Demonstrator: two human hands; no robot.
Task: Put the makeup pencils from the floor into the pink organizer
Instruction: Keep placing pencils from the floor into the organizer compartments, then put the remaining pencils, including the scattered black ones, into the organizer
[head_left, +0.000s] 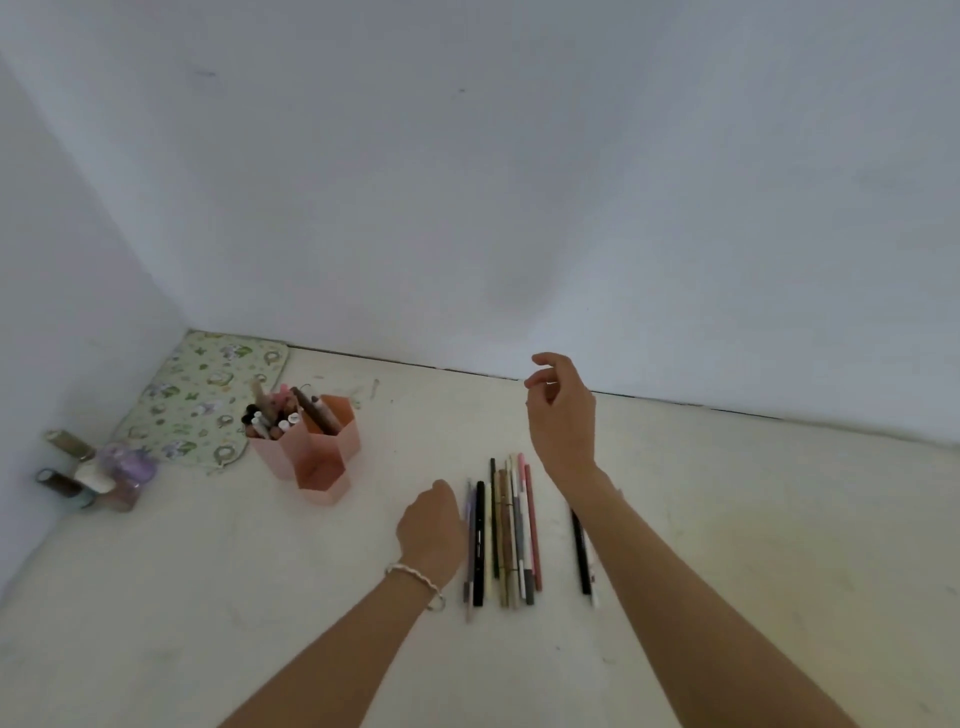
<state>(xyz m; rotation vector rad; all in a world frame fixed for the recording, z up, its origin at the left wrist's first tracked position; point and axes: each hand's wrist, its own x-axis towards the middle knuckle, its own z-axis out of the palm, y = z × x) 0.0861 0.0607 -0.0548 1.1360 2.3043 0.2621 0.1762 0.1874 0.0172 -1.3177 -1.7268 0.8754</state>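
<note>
Several makeup pencils (506, 535) lie side by side in a row on the pale floor, and two more pencils (583, 556) lie apart to the right, partly under my right forearm. The pink organizer (317, 457), made of hexagonal cups, stands to the left; its back cups hold several pencils and the front cup looks empty. My left hand (430, 525) rests on the floor at the left edge of the row, fingers curled under, touching the nearest pencil. My right hand (561, 410) hovers above the row's far end, fingers loosely apart, holding nothing.
A green patterned mat (202, 395) lies in the corner behind the organizer. Several small bottles and jars (98, 473) cluster against the left wall. White walls close the space at the back and left. A bracelet (415, 577) circles my left wrist.
</note>
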